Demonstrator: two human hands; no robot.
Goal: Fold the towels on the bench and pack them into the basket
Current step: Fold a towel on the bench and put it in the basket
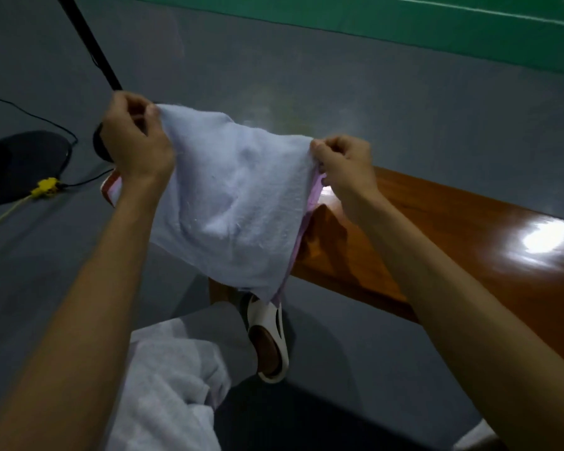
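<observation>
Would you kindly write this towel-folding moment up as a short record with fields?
towel: pale, held up and spread in the air
left hand: pinches one top corner
right hand: pinches the other top corner
bench: glossy brown wood, its end partly hidden behind the towel
sandal: white, on a foot below the towel's lowest tip

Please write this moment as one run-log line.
left hand: pinches towel corner | right hand: pinches other corner | towel: hangs spread between hands, in front of bench end | basket: not seen
</observation>
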